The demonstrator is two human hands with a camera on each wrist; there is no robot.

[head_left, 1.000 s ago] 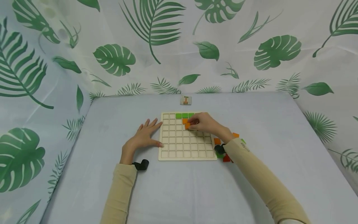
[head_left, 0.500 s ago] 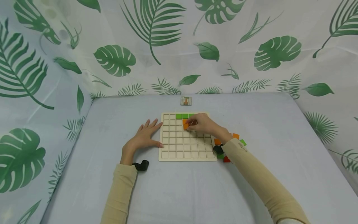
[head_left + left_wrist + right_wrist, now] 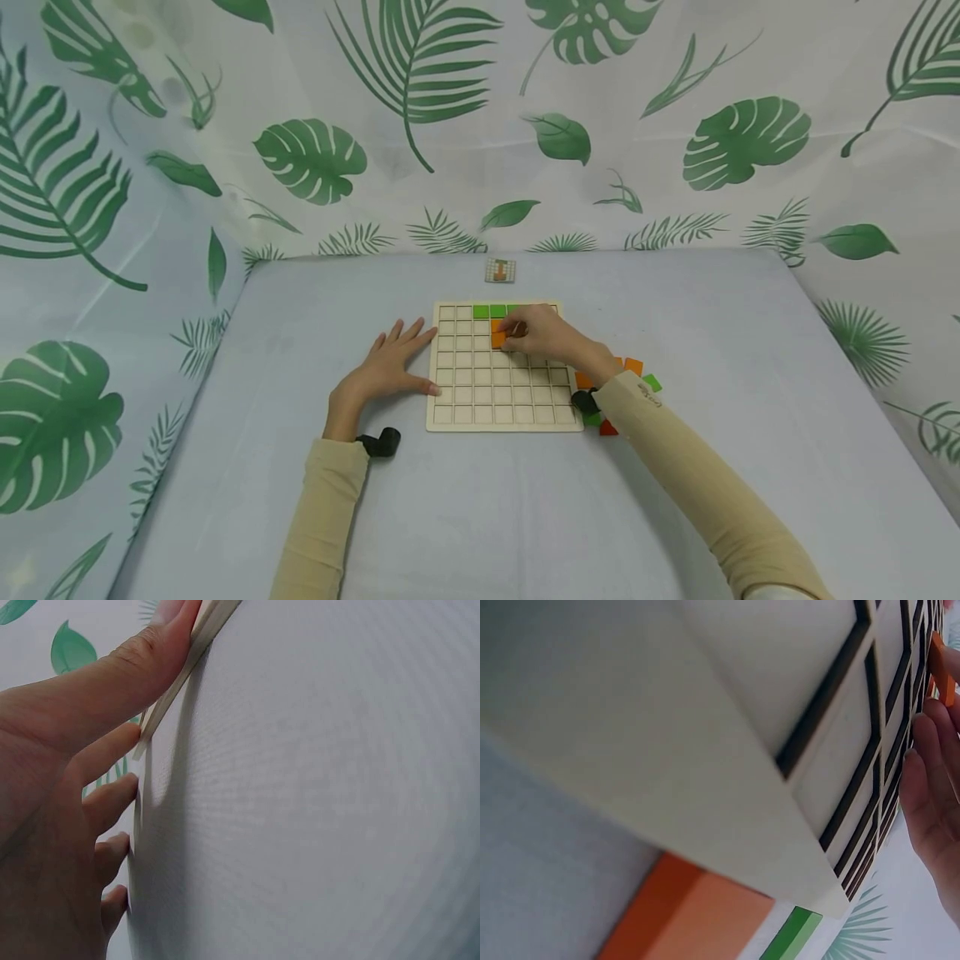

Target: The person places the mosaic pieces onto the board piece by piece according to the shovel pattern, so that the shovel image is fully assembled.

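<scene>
A pale wooden board (image 3: 465, 421) with a grid of square recesses lies mid-table. My right hand (image 3: 553, 335) is over its upper part, thumb and fingertips pinching an orange square tile (image 3: 498, 340). In the right wrist view this tile (image 3: 939, 666) stands tilted at the grid, its far part cut off by the frame edge. Just above it sits another orange tile (image 3: 497, 325), below a row of green tiles (image 3: 490, 312) partly covered by the hand. Fingers spread, my left hand (image 3: 384, 368) rests at the board's left edge, with thumb and index finger touching the rim.
A small card (image 3: 500, 270) with a printed grid pattern lies behind the board. To the right, partly under the right forearm, are loose orange tiles (image 3: 633, 367), green tiles (image 3: 652, 382) and a red tile (image 3: 608, 427). Leaf-printed cloth (image 3: 450, 192) hangs behind the table.
My right hand has shifted slightly left and brought the orange tile down into line beneath the other orange tile. The left hand has stayed at the board's edge.
</scene>
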